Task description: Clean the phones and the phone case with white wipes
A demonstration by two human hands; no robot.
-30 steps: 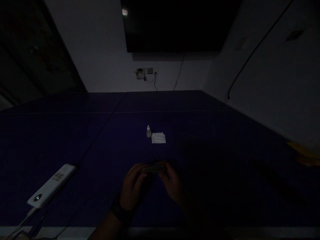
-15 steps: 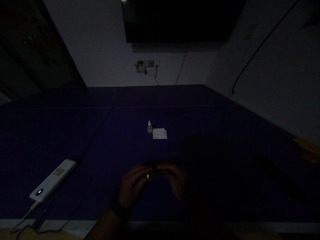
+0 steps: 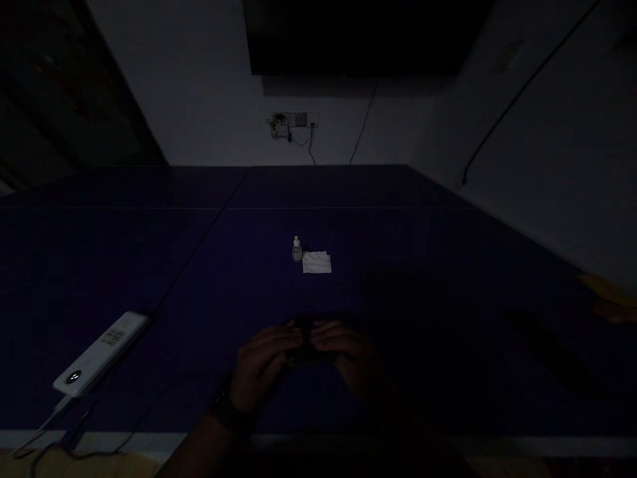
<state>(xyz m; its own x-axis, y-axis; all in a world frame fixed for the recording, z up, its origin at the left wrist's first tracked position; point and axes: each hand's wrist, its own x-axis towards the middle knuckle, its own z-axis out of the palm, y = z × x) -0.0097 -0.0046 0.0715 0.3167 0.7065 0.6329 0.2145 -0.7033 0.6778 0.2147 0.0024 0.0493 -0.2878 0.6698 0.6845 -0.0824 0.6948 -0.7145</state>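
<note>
In dim light my left hand [image 3: 259, 362], with a dark watch on its wrist, grips one end of a slim dark flat object [image 3: 312, 358]. The other end is held by my right hand [image 3: 355, 358], which is deep in shadow. Fingers of both hands lie bent over its top and thumbs are below; its exact kind cannot be made out. Beyond the hands, a small clear bottle with a white dropper cap [image 3: 297, 251] stands upright on the dark blue surface. Beside it lies a white folded cloth or tissue [image 3: 317, 263].
A white power bank [image 3: 102, 353] with a cable lies at left, near the front edge. Something yellow [image 3: 607, 291] sits at far right, by the wall. Sockets with wires [image 3: 293, 124] are under a large dark screen [image 3: 368, 36].
The slim object has tilted, so its edge no longer glints at the left end. Fingers of both hands reach further over its top. The view has shifted slightly.
</note>
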